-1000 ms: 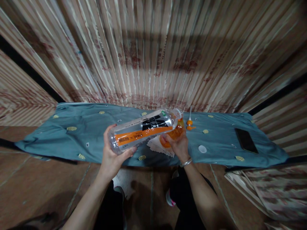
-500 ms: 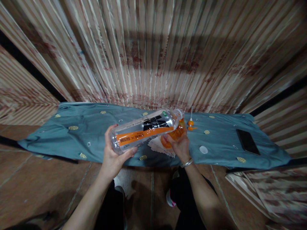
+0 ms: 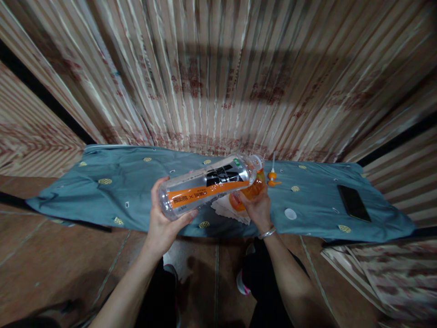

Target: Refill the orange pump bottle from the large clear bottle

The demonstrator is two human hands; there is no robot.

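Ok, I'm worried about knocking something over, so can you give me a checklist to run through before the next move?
1. Clear bottle held: ok, the left hand grips it near its base.
2. Orange bottle steadied: ok, the right hand is around it.
3. Bottle openings lined up: cannot tell, the clear bottle's neck hides the orange bottle's top.
4. Pump head out of the way: ok, it lies apart on the patterned cloth.
5. Phone away from the bottles: ok, it lies toward the cloth's right end.
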